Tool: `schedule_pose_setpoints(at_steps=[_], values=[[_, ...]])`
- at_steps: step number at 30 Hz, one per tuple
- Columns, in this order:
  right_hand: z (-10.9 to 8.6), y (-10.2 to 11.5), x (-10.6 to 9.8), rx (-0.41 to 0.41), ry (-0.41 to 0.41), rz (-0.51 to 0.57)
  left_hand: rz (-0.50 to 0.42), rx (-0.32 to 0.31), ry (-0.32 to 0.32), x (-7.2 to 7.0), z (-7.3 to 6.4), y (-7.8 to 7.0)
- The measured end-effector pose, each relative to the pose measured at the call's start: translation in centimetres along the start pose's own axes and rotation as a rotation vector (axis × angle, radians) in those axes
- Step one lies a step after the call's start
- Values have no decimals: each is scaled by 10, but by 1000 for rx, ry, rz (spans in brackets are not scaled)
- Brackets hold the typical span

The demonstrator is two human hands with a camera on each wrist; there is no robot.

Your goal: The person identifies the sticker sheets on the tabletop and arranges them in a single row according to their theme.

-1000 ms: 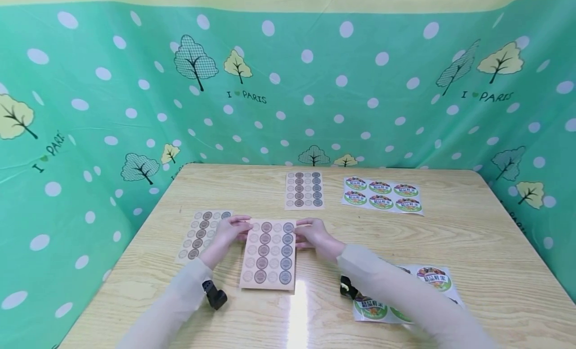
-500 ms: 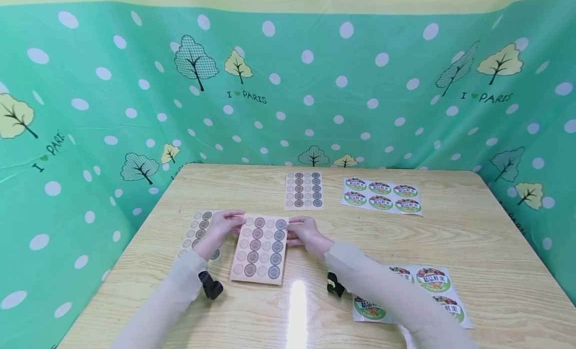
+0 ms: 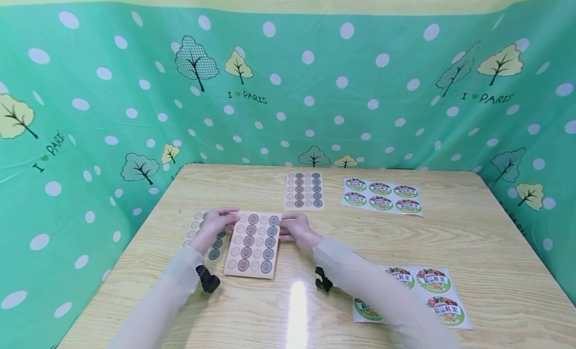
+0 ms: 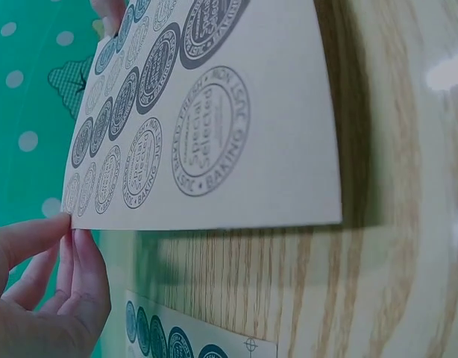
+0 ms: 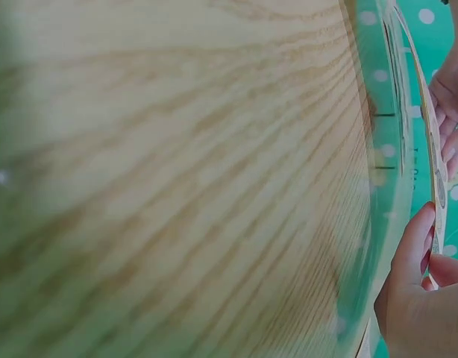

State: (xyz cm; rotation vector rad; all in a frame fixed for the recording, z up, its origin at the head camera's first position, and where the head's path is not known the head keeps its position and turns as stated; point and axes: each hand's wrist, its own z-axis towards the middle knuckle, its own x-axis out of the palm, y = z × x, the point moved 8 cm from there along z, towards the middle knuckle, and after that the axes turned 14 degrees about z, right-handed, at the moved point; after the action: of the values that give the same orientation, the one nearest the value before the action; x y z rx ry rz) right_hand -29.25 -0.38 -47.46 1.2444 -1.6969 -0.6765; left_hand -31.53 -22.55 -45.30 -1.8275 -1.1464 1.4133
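Note:
A pale pink-beige sheet of round stickers (image 3: 246, 273) is held between both hands, tilted, with its shadow on the wood below. Its "Special Selected" print shows in the left wrist view. My left hand (image 3: 212, 230) pinches the sheet near its upper left corner, thumb on one face and fingers behind. Gripping the opposite edge near the upper right corner is my right hand (image 3: 299, 230); the right wrist view catches the sheet nearly edge-on. A similar sticker sheet (image 3: 214, 254) lies flat at the left, partly covered by my left hand and sleeve.
Another beige sticker sheet (image 3: 304, 191) lies at the back of the table (image 3: 486, 249). A white sheet of fruit-label stickers (image 3: 382, 195) is to its right. A second fruit-label sheet (image 3: 443, 289) lies at the front right, partly under my right sleeve.
Both hands have carried the held sticker sheet to the left and slightly away from me. It now overlaps the left sheet's side in the head view.

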Motion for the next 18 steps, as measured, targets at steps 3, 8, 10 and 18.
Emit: schedule_pose_setpoints(at_steps=[3, 8, 10, 18], values=[[1, 0, 4, -7, 3, 8, 34, -39, -14, -2, 3, 3], [5, 0, 8, -20, 4, 11, 40, -42, -5, -4, 4, 1], [7, -1, 9, -27, 4, 10, 38, -30, -6, -5, 4, -1], [14, -3, 10, -51, -17, -23, 40, -6, -22, -6, 6, 0]])
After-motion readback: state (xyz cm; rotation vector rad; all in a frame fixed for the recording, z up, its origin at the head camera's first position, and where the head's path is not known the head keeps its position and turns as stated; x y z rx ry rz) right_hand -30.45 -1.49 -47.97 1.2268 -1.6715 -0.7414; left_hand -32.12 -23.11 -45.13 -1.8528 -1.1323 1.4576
